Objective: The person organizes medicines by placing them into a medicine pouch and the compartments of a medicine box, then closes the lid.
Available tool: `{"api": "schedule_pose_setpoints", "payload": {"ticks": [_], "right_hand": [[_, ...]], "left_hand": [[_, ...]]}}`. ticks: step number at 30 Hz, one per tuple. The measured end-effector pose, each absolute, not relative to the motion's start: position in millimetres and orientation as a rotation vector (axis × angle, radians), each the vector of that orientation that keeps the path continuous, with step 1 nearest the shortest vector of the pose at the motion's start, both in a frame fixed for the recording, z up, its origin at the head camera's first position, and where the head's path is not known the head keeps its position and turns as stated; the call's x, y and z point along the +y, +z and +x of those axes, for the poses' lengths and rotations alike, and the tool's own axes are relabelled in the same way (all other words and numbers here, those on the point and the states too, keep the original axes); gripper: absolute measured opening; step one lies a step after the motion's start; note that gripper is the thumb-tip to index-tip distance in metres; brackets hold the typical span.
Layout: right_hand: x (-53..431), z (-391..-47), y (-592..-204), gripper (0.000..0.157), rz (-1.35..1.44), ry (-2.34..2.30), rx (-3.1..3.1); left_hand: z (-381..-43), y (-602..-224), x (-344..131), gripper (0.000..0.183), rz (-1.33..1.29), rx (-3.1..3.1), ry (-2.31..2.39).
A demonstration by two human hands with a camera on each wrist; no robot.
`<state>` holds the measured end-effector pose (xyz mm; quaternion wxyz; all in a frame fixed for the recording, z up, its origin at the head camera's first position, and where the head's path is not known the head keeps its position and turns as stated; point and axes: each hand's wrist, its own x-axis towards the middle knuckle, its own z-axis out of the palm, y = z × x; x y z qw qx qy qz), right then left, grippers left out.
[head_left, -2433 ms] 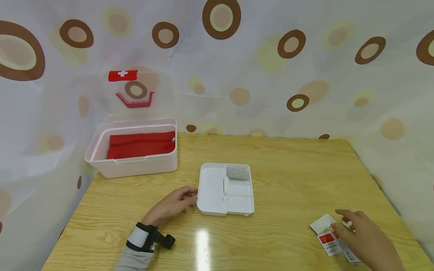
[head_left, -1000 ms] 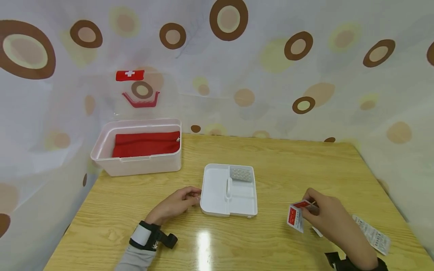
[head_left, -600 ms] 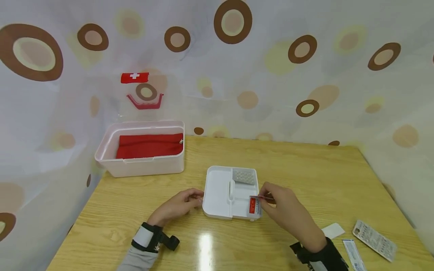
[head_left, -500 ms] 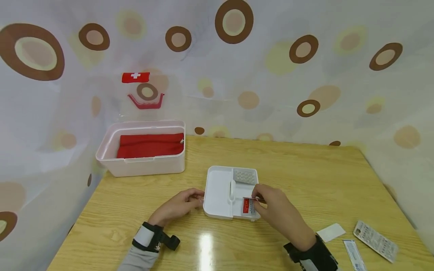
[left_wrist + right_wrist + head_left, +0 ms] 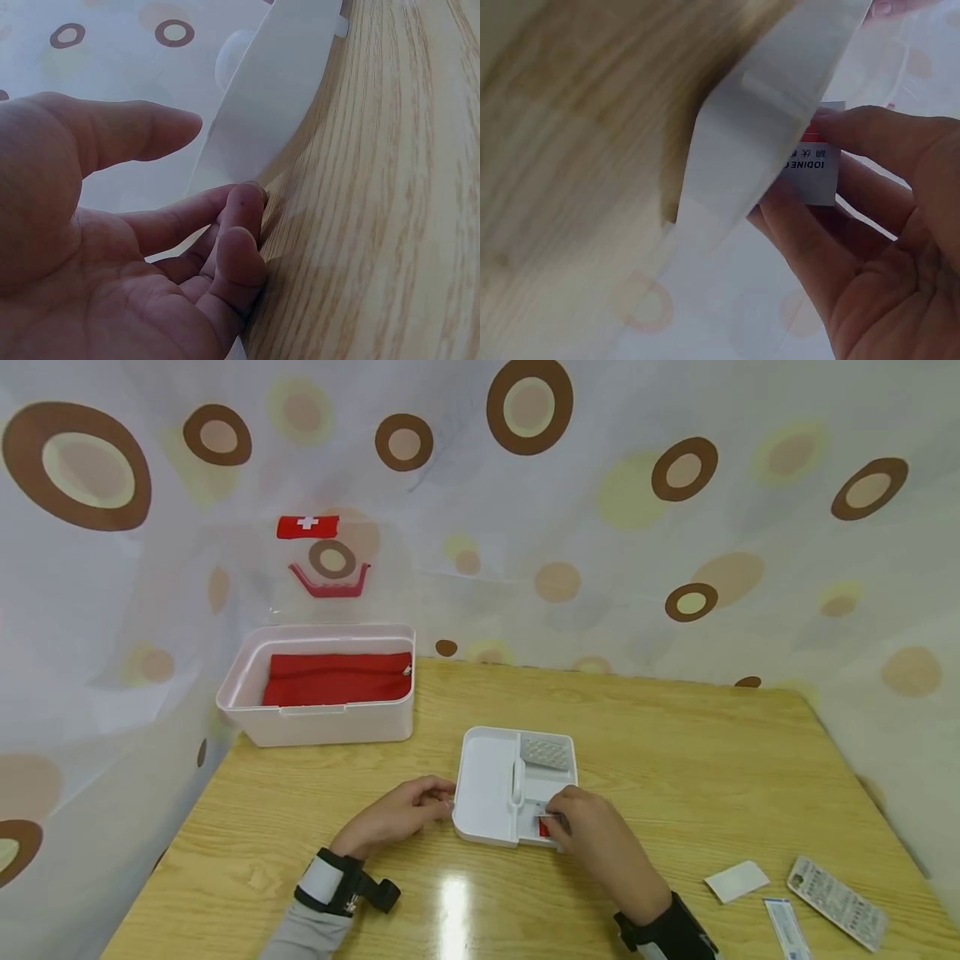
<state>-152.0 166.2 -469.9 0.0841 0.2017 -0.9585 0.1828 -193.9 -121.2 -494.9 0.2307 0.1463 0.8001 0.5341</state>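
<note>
A white compartment tray (image 5: 483, 785) with a raised central handle lies on the wooden table. My right hand (image 5: 591, 831) reaches into its near right compartment and pinches iodine sachets (image 5: 815, 174), red and white, between thumb and fingers. In the head view a red part of a sachet (image 5: 543, 827) shows beside the fingertips, the rest hidden by the hand. A silver blister pack (image 5: 545, 753) sits in the far right compartment. My left hand (image 5: 396, 817) rests at the tray's left side; in the left wrist view its relaxed fingers touch the wall's lower edge.
A white box (image 5: 322, 724) holding a red zip pouch (image 5: 337, 680) stands at the back left, its clear lid (image 5: 390, 585) raised. Front right on the table (image 5: 675, 743) lie a white packet (image 5: 737, 882), a narrow blue-white strip (image 5: 787, 929) and another blister pack (image 5: 837, 902).
My right hand has picked up the sachets at the front right, carried them left to the tray and lowered them into the near right compartment. The left hand has stayed beside the tray.
</note>
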Motion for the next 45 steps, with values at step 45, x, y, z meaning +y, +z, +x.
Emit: {"api": "schedule_pose_setpoints", "payload": {"ticks": [45], "right_hand": [[348, -91, -471, 0.05, -0.084, 0.539, -3.271]], "left_hand": [[-193, -495, -118, 0.044, 0.375, 2.242, 1.447]]}}
